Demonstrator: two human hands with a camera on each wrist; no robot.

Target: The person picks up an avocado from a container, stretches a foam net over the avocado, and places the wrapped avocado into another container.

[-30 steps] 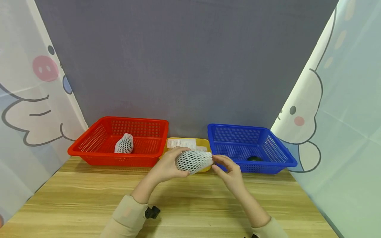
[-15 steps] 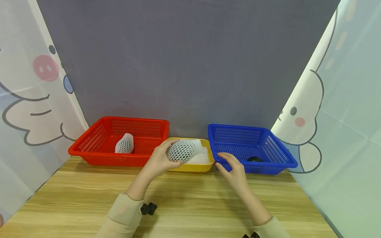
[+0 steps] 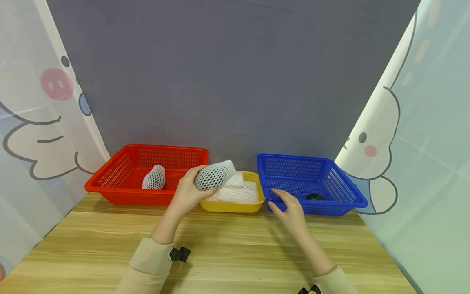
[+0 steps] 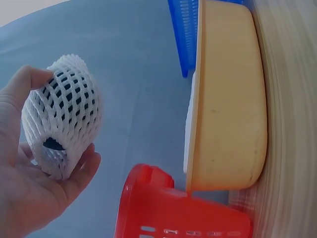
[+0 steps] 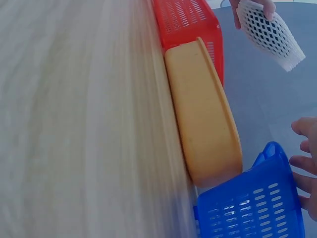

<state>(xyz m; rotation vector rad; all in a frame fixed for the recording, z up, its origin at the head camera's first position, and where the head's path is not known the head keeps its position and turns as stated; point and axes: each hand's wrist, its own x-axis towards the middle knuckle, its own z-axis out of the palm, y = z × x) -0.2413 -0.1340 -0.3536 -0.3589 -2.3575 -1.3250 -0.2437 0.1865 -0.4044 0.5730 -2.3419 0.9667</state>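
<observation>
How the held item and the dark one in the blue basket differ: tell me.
The held item wears white netting; the dark item shows none. The held item is up in the left hand; the dark item lies in the blue basket, untouched. The held item is mostly visible; the basket partly hides the dark item. Both look dark, the held item only through its mesh.

Curtained-off workspace: grey backdrop (image 3: 227,81), cartoon-print drapes (image 3: 40,155), wood-grain table (image 3: 235,253).
</observation>
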